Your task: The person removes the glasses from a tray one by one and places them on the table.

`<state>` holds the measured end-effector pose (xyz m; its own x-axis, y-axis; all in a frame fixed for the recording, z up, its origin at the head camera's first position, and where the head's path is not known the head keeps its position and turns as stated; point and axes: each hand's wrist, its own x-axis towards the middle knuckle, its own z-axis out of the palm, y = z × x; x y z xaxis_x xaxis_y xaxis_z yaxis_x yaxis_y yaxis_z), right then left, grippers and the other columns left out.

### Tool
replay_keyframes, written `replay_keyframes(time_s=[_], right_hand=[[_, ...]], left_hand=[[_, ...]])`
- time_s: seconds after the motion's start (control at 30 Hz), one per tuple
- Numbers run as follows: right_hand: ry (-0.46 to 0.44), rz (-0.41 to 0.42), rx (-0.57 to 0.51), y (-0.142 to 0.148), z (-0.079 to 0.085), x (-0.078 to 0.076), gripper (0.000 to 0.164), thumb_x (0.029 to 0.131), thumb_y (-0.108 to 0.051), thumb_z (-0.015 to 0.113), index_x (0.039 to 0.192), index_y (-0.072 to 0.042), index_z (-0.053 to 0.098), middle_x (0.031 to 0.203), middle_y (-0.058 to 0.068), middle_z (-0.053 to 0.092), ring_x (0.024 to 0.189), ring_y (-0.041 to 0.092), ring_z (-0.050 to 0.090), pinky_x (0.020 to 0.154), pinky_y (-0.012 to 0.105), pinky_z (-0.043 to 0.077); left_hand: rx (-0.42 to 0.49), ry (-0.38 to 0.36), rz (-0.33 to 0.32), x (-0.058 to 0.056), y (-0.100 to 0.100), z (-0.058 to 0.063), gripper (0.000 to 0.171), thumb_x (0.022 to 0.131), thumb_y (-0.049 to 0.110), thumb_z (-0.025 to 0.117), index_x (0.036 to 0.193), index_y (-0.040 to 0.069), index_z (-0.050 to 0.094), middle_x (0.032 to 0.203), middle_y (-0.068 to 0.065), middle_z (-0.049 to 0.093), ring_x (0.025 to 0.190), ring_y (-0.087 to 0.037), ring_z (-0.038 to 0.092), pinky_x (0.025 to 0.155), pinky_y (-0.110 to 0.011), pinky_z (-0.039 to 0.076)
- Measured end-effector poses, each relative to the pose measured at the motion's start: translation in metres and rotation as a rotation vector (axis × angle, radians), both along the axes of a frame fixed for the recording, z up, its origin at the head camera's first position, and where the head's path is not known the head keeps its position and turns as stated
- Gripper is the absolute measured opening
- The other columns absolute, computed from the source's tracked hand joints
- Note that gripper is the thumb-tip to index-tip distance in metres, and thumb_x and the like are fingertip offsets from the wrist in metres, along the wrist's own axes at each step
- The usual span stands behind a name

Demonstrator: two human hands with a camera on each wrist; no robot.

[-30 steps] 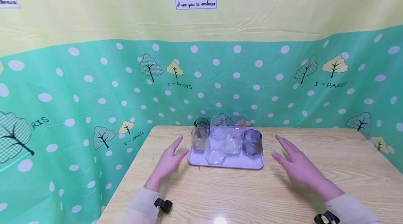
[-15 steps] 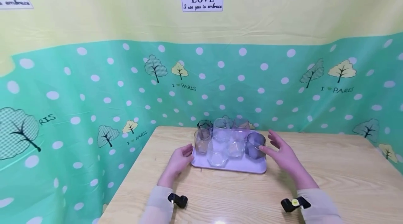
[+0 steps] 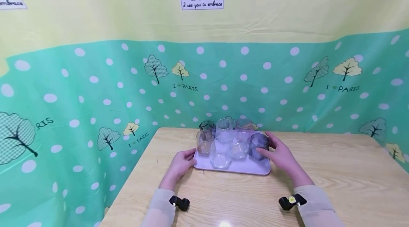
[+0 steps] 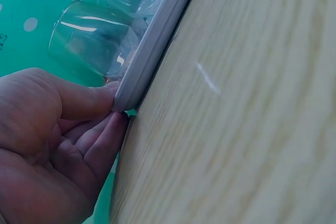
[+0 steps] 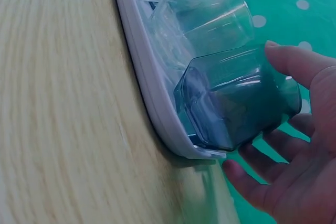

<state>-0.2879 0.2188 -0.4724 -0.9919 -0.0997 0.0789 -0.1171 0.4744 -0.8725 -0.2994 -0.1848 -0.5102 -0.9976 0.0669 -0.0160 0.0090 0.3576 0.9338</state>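
A pale lilac tray (image 3: 236, 169) on the table bears several faceted drinking glasses. My left hand (image 3: 179, 166) pinches the tray's left rim; in the left wrist view, the thumb lies against the rim (image 4: 149, 56) and the fingers are tucked beneath it. At the tray's right end stands a dark grey-blue glass (image 3: 257, 142). My right hand (image 3: 284, 156) holds that glass, thumb on the near side, fingers curled around the far side, partly hidden in the head view. In the right wrist view, the glass (image 5: 231, 100) still rests on the tray. Beside it is a clear glass (image 5: 210, 17).
Other glasses crowd the tray: an amber-tinted one (image 3: 204, 145), a clear one at the front (image 3: 220, 158), and a pinkish one (image 3: 244, 124) behind. A green dotted curtain (image 3: 179, 103) hangs at the back edge of the wooden table (image 3: 230, 198).
Both hands have come inward from beside the tray. The left has taken its left rim; the right has moved left and closed around the dark glass.
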Motion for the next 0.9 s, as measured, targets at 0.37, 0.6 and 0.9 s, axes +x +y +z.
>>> replay_keyframes(time_s=[0.37,0.6,0.9], right_hand=[[-0.047,-0.012,0.033,-0.0015,-0.0027,0.0018,0.099,0.096,-0.036,0.082,0.168,0.001,0.025,0.165,0.034,0.035,0.150,0.054,0.036,0.125,0.067,0.027],[-0.061,-0.033,0.030,0.0034,-0.0047,0.0022,0.102,0.096,-0.038,0.083,0.168,0.002,0.023,0.165,0.034,0.035,0.150,0.054,0.036,0.124,0.069,0.028],[-0.046,-0.036,0.009,-0.0019,-0.0072,0.0031,0.101,0.094,-0.038,0.084,0.167,0.001,0.026,0.166,0.031,0.036,0.149,0.052,0.038,0.124,0.067,0.031]], left_hand=[[-0.004,0.004,-0.001,0.0021,-0.0023,-0.0015,0.056,0.094,-0.008,0.071,0.148,-0.009,0.056,0.149,-0.026,0.058,0.140,-0.041,0.055,0.116,-0.048,0.047],[-0.018,0.006,-0.015,-0.0012,-0.0003,-0.0001,0.055,0.096,-0.005,0.071,0.148,-0.008,0.056,0.148,-0.025,0.059,0.139,-0.039,0.056,0.117,-0.048,0.046],[-0.015,0.012,-0.007,0.0028,-0.0032,-0.0039,0.054,0.096,-0.005,0.070,0.148,-0.009,0.056,0.148,-0.026,0.059,0.139,-0.040,0.057,0.115,-0.047,0.048]])
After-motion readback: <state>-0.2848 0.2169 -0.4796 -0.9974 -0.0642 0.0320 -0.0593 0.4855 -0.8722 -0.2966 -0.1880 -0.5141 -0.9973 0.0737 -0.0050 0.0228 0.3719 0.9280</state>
